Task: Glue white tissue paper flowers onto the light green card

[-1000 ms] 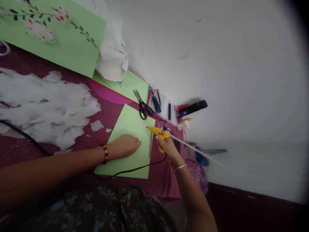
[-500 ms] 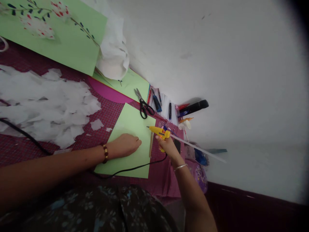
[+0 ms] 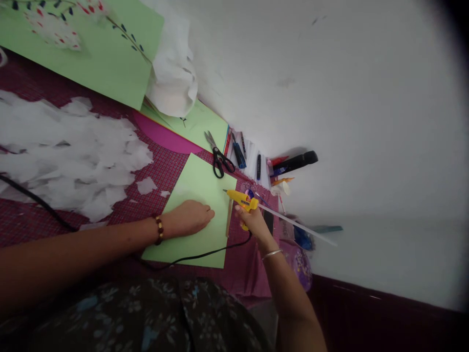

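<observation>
At the centre of the clock face lies a green sheet (image 3: pixel 207 188), flat on the checked cloth (image 3: pixel 161 168) and bare wherever it can be seen. The left hand (image 3: pixel 188 217) rests over its middle, fingers curled under; whether they pinch anything cannot be told. Toward 3 o'clock, the right hand (image 3: pixel 253 221) is closed round the grip of a yellow glue gun (image 3: pixel 240 199), with a long glue stick (image 3: pixel 293 224) trailing from its rear toward 4 o'clock. The nozzle lies over the sheet's 2 o'clock corner, aimed between 9 and 10; contact with the paper cannot be confirmed.

Change against the previous half second is slight: the whole view shifts upward a little, while both hands, gun and sheet keep the same places relative to one another. No fresh glue is visible, so the work shows no advance in this interval.

A narrow brown strip (image 3: pixel 229 220) runs along the sheet's 3 o'clock edge. Scissors (image 3: pixel 215 150) lie at 1 o'clock, handles across the paper's edge, blades toward 11. The gun's black cord (image 3: pixel 205 255) crosses at 6 o'clock. White scraps (image 3: pixel 73 151) are heaped at 10 o'clock, with a flowered sheet (image 3: pixel 113 63) beyond them at 11.
</observation>
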`<control>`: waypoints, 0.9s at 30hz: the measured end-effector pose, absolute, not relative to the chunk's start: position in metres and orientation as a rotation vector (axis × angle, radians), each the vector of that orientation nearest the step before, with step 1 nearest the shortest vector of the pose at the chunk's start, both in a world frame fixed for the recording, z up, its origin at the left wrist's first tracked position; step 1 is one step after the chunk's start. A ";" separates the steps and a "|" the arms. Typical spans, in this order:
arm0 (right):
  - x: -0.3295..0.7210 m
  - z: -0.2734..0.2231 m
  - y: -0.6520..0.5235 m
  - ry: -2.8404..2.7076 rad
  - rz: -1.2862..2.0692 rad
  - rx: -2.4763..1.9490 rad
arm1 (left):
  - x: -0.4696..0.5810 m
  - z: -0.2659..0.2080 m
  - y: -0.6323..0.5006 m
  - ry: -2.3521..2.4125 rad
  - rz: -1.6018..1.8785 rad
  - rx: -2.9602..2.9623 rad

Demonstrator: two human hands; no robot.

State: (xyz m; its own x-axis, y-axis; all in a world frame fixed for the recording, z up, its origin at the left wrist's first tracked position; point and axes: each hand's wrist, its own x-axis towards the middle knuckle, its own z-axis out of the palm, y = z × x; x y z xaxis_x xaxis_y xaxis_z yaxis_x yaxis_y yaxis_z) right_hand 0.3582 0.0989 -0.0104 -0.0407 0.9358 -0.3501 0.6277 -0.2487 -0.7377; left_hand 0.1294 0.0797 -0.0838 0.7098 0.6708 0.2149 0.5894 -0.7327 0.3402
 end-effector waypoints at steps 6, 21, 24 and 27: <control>0.364 -0.015 0.096 -1.623 1.188 -1.898 | 0.130 -0.083 0.080 1.005 0.461 2.694; 0.359 -0.022 0.095 -1.562 1.176 -1.935 | 0.127 -0.078 0.079 1.004 0.444 2.660; 0.355 -0.018 0.094 -1.587 1.194 -1.932 | 0.128 -0.078 0.080 0.995 0.447 2.644; 0.352 -0.016 0.094 -1.590 1.197 -1.945 | 0.128 -0.079 0.080 0.992 0.457 2.639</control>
